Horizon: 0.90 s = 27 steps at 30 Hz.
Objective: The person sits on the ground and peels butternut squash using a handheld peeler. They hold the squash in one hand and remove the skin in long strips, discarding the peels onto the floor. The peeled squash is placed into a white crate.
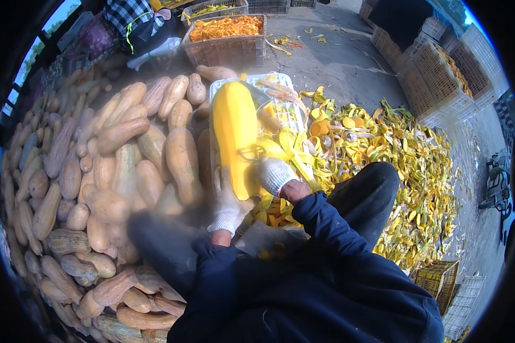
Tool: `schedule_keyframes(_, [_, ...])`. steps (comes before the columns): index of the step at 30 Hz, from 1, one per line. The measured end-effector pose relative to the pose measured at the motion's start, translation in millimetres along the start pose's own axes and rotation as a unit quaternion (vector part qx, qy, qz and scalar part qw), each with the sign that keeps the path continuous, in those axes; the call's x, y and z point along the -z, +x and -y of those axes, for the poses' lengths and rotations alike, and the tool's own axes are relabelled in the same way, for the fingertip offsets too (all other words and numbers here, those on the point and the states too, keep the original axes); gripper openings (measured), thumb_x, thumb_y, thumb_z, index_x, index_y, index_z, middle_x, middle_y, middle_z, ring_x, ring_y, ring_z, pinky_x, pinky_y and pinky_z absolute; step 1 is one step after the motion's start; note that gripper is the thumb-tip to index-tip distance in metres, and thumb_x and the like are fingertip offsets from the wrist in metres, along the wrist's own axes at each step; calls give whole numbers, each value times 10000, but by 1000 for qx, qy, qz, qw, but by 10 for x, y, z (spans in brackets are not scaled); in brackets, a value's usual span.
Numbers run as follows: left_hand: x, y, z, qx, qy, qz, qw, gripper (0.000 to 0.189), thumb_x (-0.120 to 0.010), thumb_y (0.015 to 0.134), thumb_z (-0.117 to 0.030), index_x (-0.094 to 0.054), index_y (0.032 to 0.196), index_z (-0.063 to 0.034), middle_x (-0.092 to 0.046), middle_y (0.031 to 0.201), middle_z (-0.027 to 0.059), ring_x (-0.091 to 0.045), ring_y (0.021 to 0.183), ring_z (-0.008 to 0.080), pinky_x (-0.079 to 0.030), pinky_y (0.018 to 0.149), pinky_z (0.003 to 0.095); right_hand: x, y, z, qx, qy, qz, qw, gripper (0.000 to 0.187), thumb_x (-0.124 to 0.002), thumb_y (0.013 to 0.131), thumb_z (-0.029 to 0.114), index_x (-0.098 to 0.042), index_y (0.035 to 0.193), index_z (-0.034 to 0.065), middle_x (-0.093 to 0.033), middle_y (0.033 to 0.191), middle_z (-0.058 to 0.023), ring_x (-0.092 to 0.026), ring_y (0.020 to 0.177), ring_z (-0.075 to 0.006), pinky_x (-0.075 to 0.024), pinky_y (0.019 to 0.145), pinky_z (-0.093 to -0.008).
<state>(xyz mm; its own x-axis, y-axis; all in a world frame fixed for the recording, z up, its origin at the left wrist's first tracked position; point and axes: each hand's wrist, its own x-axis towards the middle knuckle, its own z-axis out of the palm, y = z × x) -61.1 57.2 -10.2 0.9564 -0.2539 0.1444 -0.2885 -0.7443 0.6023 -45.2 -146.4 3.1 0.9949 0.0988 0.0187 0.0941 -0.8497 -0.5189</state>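
A long peeled yellow squash (pixel 234 124) stands before me over an upturned white plastic crate (pixel 216 88). My left hand (pixel 229 201), in a pale knit glove, grips the squash's lower end. In my gloved right hand (pixel 277 173) is a looped metal peeler (pixel 251 152), close to the squash's right side. Its blade is partly hidden, so contact with the flesh is unclear. Yellow peel strips (pixel 298 148) hang beside the right hand over the crate. A clear plastic piece (pixel 256 95) and pale peelings lie on the crate behind the squash.
Unpeeled squashes (pixel 111 188) are piled along my left. A heap of peelings (pixel 395 171) covers the ground at right. Ahead stands a crate of orange shreds (pixel 225 47), near a person in a checked garment (pixel 126 19). Stacked crates (pixel 446 77) rise at far right.
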Motion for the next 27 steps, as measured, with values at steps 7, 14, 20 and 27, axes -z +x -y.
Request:
schedule_keyframes(7, [18,-22,-63,60,-50,21,997,1440,-1035,559,-448,-231,1656,24,-267,1647,355,-327,1535,475,-345,1272,496,111,-882,369,-102,81,121,984,396,-580,997,325,-751,1057,-27,-739,950,-316,-734,915,-499,-587,824,-552])
schedule_keyframes(14, [82,11,-137,259,-594,114,753,806,-587,992,-698,-402,1578,-176,-525,1525,110,-512,1391,332,-462,1137,569,634,-195,314,-72,37,43,996,364,-565,1008,318,-719,982,-11,-738,971,-299,-724,933,-475,-573,837,-536])
schedule_keyframes(20, [-10,-26,49,153,-348,106,919,938,-863,886,-260,-308,1639,-187,-425,1593,148,-444,1441,331,-492,1136,487,846,1852,-32,51,-139,-48,988,334,-533,996,210,-808,991,20,-772,1010,-258,-759,924,-423,-588,825,-487])
schedule_keyframes(27, [-187,-42,157,132,-297,72,943,1158,-950,732,-169,-237,1645,-148,-391,1568,144,-420,1450,329,-438,1199,475,324,1218,-79,114,-146,-70,980,240,-583,935,115,-792,916,1,-776,933,-232,-774,874,-384,-609,774,-454])
